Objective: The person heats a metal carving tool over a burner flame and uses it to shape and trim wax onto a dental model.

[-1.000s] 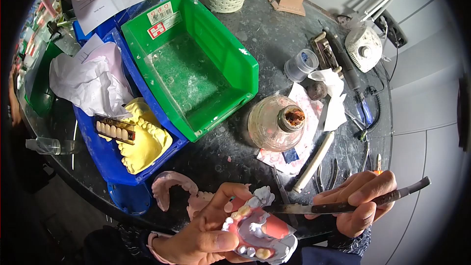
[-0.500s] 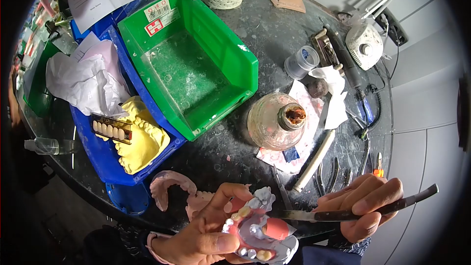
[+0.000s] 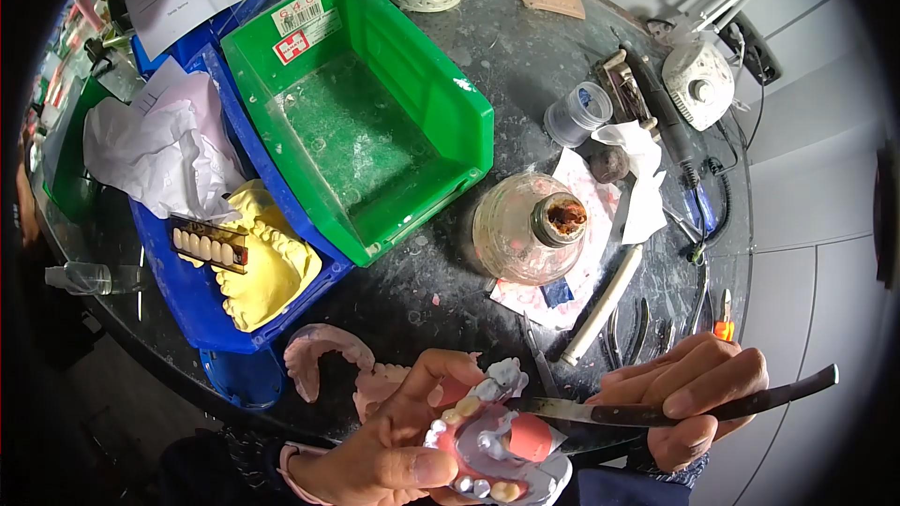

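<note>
My left hand is closed around a grey dental cast at the bottom centre. Pink wax and several white and yellowish teeth sit on the cast. In my right hand is a wax knife, gripped by its dark handle with the blade pointing left. The blade reaches the cast's upper right edge; I cannot tell whether it touches. Behind my left fingers lie pink arch-shaped pieces on the worktop, partly hidden.
A glass spirit burner with a crusted neck stands on stained paper. A green bin sits beside a blue bin holding a yellow cast and a tooth card. Pliers and a pale rod lie at right.
The wax knife has shifted a little left, and its blade is nearer the cast. My right fingers have moved slightly along the handle. My left hand and the cast stay nearly still.
</note>
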